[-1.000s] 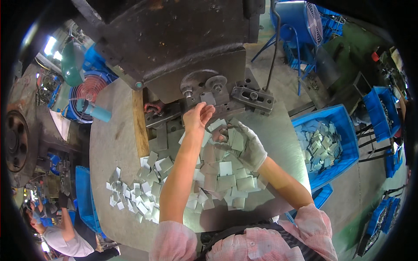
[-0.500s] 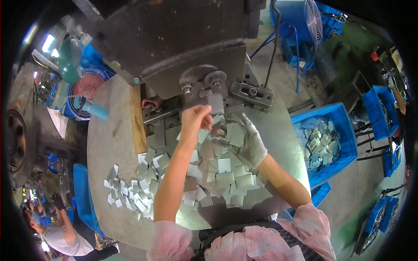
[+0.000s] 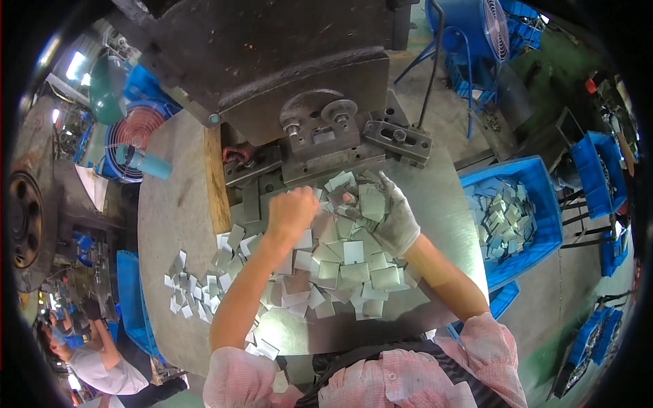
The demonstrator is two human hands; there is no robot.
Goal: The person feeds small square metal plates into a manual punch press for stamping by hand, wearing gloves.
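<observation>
My left hand [image 3: 292, 216], bare, is closed over the near side of the press, its fingers curled; what they hold, if anything, is hidden. My right hand [image 3: 396, 221] wears a pale glove with a bare fingertip showing. It grips flat metal plates [image 3: 372, 204] above the heap. Beneath and between both hands spreads a pile of loose square metal plates [image 3: 354, 273]. The press's lower die [image 3: 333, 163], a dark steel block with bolts, stands just beyond my hands.
Small metal pieces [image 3: 197, 296] lie scattered on the table's left. A wooden strip [image 3: 216, 180] runs beside the press. Right of the table is a blue bin [image 3: 544, 231] of metal pieces. A clamp block [image 3: 398, 139] flanks the die. A co-worker [image 3: 109, 360] is at far left.
My left hand has drawn back from the die toward me and curled up. The grey plate seen at the die is no longer visible there. My right hand stays nearly in place.
</observation>
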